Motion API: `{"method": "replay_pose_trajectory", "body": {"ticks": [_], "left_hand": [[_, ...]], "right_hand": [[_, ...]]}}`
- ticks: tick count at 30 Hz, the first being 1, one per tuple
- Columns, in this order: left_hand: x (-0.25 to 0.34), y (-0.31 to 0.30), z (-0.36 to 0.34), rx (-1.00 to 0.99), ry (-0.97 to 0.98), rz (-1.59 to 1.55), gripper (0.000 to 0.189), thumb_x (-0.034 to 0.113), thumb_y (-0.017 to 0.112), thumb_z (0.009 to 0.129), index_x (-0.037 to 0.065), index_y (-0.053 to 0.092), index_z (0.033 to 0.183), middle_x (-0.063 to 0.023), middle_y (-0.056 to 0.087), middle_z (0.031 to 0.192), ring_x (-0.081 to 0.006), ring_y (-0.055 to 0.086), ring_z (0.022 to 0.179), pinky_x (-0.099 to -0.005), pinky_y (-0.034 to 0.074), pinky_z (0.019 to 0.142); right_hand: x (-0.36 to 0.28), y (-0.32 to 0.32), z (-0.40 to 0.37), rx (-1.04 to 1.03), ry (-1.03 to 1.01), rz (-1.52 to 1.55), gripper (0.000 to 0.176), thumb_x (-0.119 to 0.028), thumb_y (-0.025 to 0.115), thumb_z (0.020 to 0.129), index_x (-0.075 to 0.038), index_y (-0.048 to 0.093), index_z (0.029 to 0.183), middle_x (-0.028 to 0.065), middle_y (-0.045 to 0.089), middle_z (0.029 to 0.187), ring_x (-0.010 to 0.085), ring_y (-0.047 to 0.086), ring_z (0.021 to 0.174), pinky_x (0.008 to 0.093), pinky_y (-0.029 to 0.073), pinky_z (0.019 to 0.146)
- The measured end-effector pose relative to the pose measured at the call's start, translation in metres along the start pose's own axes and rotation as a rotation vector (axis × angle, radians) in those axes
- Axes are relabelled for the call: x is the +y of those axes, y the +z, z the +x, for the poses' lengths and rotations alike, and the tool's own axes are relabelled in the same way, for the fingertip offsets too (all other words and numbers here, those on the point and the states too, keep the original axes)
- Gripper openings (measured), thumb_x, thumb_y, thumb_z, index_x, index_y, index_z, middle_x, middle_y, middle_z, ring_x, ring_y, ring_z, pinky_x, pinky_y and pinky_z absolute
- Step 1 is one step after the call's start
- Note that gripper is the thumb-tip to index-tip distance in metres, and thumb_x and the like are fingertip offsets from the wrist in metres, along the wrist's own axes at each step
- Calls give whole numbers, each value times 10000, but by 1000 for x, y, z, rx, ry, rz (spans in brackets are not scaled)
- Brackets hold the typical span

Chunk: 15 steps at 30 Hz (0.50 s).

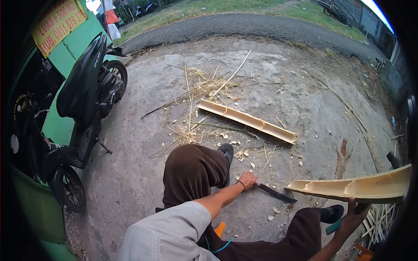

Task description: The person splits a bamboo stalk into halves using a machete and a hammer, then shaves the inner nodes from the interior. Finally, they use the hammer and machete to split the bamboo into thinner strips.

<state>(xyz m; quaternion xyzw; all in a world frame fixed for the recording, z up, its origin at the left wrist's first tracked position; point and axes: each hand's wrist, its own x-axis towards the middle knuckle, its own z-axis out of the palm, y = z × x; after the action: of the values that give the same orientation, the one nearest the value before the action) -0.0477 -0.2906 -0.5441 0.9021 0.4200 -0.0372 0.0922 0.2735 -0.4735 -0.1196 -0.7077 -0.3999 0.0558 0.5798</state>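
Head view: a machete point(275, 193) is gripped at its handle by the left hand point(247, 179), whose fingers are wrapped shut around it. The dark blade is laid low over the concrete ground point(143, 156) and points toward the right hand. A long split bamboo half point(357, 187) is propped in the air at the right edge of the view, hollow side up, with its inner node walls exposed. It is supported from below by the right hand point(351, 217); the fingers are spread apart and their tips are pressed against its lower edge, so it is cradled rather than clamped.

The piece is judged to be stiff and fairly light for its length, but long enough to swing and lever about the hand. The cut edges are likely sharp and splintery, so it is better held by the smooth rounded outer skin, close to the balance point. The machete is judged blade-heavy and is safely held by the handle only.

A second split length point(248, 121) is seen lying flat further out among chips and straw point(204, 87), well apart from both hands. A parked motorbike point(87, 100) is seen at the left.
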Motion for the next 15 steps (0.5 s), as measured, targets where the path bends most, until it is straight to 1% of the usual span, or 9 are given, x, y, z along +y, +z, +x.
{"method": "replay_pose_trajectory", "body": {"ticks": [2,4,5,8,10,12,13,14,15], "left_hand": [[-1,-10,-11,-56,42,-66,393,279,731,783,125,591,1116,-138,633,1069,-320,629,1030,-503,499,838],[-4,-11,-16,-203,35,-344,410,295,732,766,106,584,1099,-175,654,1000,-367,655,976,-509,519,789],[-7,-13,-13,-278,54,-371,402,304,718,767,79,581,1071,-195,669,952,-394,664,937,-516,524,766],[-8,-34,-15,-332,99,-434,414,322,733,742,64,584,1028,-185,677,916,-382,663,941,-492,528,775],[-11,-43,-17,-336,83,-452,421,381,738,740,58,623,982,-184,688,948,-381,661,954,-480,525,780],[-7,-50,-22,-443,30,-480,491,472,742,744,48,666,979,-192,700,955,-392,660,954,-486,516,775],[-9,-43,-25,-402,71,-516,586,569,724,756,27,689,975,-179,706,879,-349,689,847,-468,526,689],[-7,-45,-29,-408,71,-519,586,569,724,756,27,689,975,-179,706,879,-349,689,847,-468,526,689],[-5,-46,-32,-539,-37,-644,610,589,717,761,19,686,976,-159,695,828,-310,687,772,-439,526,643]], "right_hand": [[-6,4,-1,6,27,-47,664,-222,711,919,51,374,1422,162,501,1401,248,455,1315,371,282,1125],[-6,9,2,32,-7,-2,659,-194,697,931,53,356,1438,176,484,1423,249,443,1329,377,287,1129],[-8,10,3,31,-5,32,649,-192,696,934,60,367,1434,182,483,1425,241,441,1331,375,292,1132],[-6,12,5,19,-29,13,642,-215,703,932,67,390,1417,180,483,1425,234,445,1324,364,295,1131],[3,9,5,8,-21,5,653,-247,705,932,71,398,1414,177,482,1426,226,447,1320,361,293,1133],[9,7,2,43,-15,31,678,-274,700,935,69,384,1427,179,478,1433,230,445,1326,367,288,1137],[12,5,0,39,-8,26,678,-274,700,935,69,384,1427,179,478,1433,230,445,1326,367,288,1137],[14,2,-1,57,10,16,690,-283,700,934,70,379,1432,178,475,1438,234,443,1330,369,281,1142],[15,-1,-1,75,28,4,702,-293,701,933,70,374,1437,177,471,1443,237,441,1334,371,274,1146]]}}
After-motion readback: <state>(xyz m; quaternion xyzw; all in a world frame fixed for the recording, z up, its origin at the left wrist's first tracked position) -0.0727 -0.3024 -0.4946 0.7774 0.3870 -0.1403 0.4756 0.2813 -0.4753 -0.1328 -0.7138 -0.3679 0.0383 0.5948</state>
